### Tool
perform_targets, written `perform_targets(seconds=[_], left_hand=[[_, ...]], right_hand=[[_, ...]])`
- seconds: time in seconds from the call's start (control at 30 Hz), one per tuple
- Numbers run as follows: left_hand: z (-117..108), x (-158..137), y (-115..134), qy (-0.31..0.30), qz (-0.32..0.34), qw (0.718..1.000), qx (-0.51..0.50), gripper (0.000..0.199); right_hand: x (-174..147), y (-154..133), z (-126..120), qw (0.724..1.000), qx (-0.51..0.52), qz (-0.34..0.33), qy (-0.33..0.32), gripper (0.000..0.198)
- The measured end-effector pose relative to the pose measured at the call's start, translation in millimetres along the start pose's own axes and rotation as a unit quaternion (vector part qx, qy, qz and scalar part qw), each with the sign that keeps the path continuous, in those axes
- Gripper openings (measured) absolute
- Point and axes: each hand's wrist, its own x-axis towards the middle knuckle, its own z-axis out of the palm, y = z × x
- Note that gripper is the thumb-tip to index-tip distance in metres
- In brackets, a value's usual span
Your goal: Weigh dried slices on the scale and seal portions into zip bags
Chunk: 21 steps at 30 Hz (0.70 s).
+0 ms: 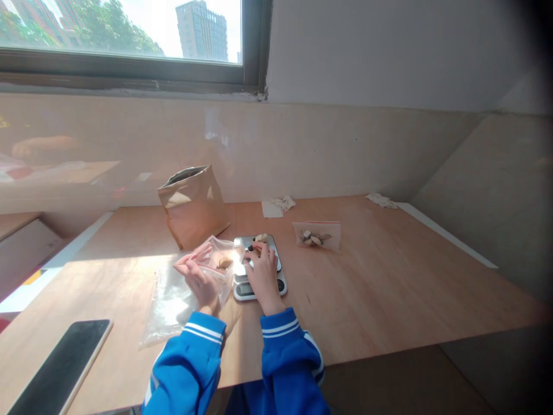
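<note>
My left hand [197, 280] grips a clear zip bag [227, 251] by its edge, holding its mouth apart beside the scale. A brownish piece [224, 263] lies inside that bag. My right hand [264, 273] is over the plate of a small digital kitchen scale [239, 290], its fingers bent down among small pale and dark pieces [260, 238]. What the fingertips pinch is mostly hidden by the hand. More clear plastic bags [166, 305] lie flat under and beside my left hand.
Behind the left hand stands an open brown paper bag [196, 207]. A closed zip bag with small pieces [317, 236] lies right of the scale. A phone [64, 366] rests near the front left. Crumpled paper [284, 203] and a pale scrap [381, 200] lie by the wall.
</note>
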Motion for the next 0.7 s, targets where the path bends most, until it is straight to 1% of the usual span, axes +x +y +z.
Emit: perform_targets(seconds=[0.1, 0.2, 0.33, 0.43, 0.5, 0.6, 0.7], left_hand=[[-3.1, 0.8, -12.0, -0.003, 0.026, 1.000, 0.003, 0.022], [-6.7, 2.6, -20.7, 0.006, 0.054, 0.998, 0.021, 0.024], [-7.6, 1.6, -19.0, 0.005, 0.074, 0.997, 0.031, 0.030], [-6.9, -2.6, -13.8, -0.025, 0.117, 0.992, 0.035, 0.037], [-6.7, -5.3, -11.9, -0.054, 0.139, 0.989, 0.025, 0.038], [-6.9, -6.3, -12.0, -0.058, 0.130, 0.990, 0.012, 0.030], [-7.0, -4.0, -13.4, -0.030, 0.100, 0.995, 0.008, 0.026]], right_hand=[[-1.0, 1.6, 1.1, 1.000, 0.009, 0.005, 0.022, 0.013], [-2.2, 3.5, 2.0, 0.999, 0.020, -0.007, 0.028, 0.013], [-3.5, 7.4, 3.8, 0.999, 0.022, -0.024, 0.022, 0.021], [-4.2, 9.6, 4.6, 0.999, 0.024, -0.030, 0.020, 0.033], [-4.3, 9.6, 4.0, 0.999, 0.029, -0.030, 0.021, 0.035], [-4.1, 7.6, 1.9, 0.999, 0.031, -0.020, 0.019, 0.030], [-3.5, 5.9, 0.5, 0.999, 0.035, -0.016, 0.020, 0.027]])
